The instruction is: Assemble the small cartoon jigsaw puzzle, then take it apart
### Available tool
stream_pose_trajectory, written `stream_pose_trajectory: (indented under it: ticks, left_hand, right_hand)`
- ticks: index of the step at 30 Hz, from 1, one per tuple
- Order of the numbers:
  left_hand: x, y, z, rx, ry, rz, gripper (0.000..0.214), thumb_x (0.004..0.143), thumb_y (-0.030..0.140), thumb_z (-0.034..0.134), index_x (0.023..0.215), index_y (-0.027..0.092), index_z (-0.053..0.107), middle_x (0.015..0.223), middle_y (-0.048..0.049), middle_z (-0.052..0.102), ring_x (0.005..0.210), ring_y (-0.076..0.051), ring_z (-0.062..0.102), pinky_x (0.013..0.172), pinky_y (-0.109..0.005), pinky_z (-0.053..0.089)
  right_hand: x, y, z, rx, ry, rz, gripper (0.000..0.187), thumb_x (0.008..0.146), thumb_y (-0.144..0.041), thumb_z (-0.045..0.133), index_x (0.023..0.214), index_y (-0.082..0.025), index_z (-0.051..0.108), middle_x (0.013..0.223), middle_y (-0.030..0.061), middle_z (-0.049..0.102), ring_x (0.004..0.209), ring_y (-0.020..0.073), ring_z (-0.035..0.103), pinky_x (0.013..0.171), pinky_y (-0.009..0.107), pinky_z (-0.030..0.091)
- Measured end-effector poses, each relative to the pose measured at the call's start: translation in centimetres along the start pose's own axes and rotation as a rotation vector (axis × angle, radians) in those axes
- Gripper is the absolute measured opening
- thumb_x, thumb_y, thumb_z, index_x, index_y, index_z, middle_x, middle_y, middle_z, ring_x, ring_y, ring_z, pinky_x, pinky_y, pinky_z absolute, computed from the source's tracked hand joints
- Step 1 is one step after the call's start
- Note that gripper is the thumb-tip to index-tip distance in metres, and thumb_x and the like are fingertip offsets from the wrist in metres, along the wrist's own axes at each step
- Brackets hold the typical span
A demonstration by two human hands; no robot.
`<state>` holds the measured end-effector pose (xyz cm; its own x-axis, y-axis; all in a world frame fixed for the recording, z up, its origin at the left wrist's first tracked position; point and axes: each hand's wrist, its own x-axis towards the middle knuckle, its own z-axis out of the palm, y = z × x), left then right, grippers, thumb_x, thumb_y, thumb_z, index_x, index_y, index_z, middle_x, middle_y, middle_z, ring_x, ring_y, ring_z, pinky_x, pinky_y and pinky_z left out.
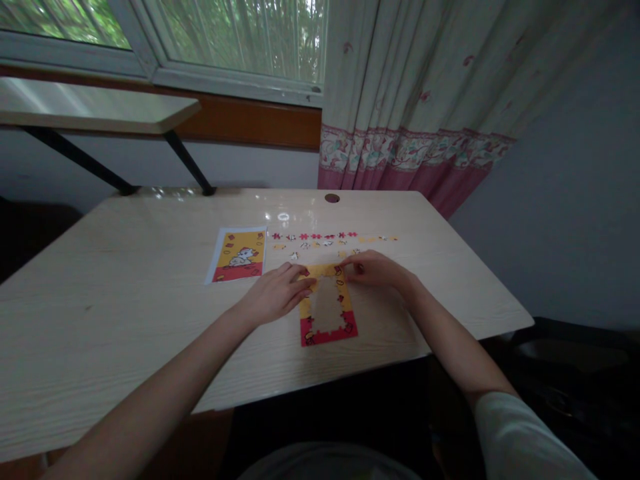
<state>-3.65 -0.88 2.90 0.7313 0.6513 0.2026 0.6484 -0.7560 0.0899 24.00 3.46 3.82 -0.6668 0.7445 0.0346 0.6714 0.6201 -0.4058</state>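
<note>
A partly built jigsaw frame [327,330], yellow above and red below with a bare middle, lies on the pale wooden table [125,293]. My left hand [275,293] rests flat on the frame's upper left edge, fingers stretched toward the top border. My right hand [375,269] presses its bent fingers on the frame's upper right corner; whether it holds a piece is hidden. Several loose puzzle pieces [325,240] lie in rows just beyond the frame. A reference picture [237,255] with a white animal on yellow and red lies to the left.
A round cable hole [332,198] sits near the table's far edge. A raised shelf on black legs [95,110] stands at the back left under a window. A floral curtain [415,100] hangs at the back right. The table's right edge drops off near a dark seat [565,360].
</note>
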Motion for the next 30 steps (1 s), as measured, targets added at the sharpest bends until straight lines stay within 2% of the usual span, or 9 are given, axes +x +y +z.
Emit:
stream_pose_trajectory:
  ticks: [18,20,25,30]
  left_hand:
    - [-0.1,-0.3,0.4,-0.026,-0.007,-0.007,0.033,0.094,0.033,0.036,0.115,0.023,0.059,0.113,-0.0097,0.053,0.100,-0.023,0.050,0.077,-0.036,0.050]
    - [-0.2,-0.4,0.5,-0.035,-0.006,-0.008,0.032,0.094,0.033,0.037,0.116,0.023,0.058,0.113,-0.0096,0.053,0.101,-0.023,0.049,0.079,-0.036,0.049]
    - [-0.4,-0.6,0.7,-0.063,0.011,-0.001,0.033,0.093,0.033,0.039,0.118,0.025,0.058,0.113,-0.0100,0.053,0.102,-0.023,0.049,0.080,-0.037,0.049]
    - [-0.4,-0.5,0.5,-0.046,0.023,0.002,0.033,0.093,0.034,0.038,0.118,0.024,0.058,0.113,-0.0099,0.053,0.099,-0.022,0.050,0.076,-0.035,0.050]
  right_hand:
    - [0.2,0.4,0.2,-0.008,0.000,0.022,0.029,0.079,-0.030,0.064,0.107,-0.023,0.065,0.067,-0.0027,0.062,0.057,0.0079,0.050,0.059,0.020,0.034]
    - [0.3,1.3,-0.1,-0.039,0.045,0.083,0.027,0.079,-0.027,0.062,0.106,-0.021,0.066,0.070,-0.0012,0.064,0.060,0.0092,0.052,0.061,0.021,0.036]
    - [-0.4,4.9,-1.5,-0.141,0.291,0.304,0.022,0.083,-0.024,0.054,0.099,-0.017,0.068,0.092,0.0069,0.068,0.080,0.0152,0.059,0.073,0.025,0.041]
    - [-1.4,7.9,-1.8,-0.193,0.333,0.400,0.024,0.084,-0.026,0.053,0.100,-0.018,0.069,0.088,0.0069,0.066,0.077,0.0156,0.058,0.071,0.026,0.042]
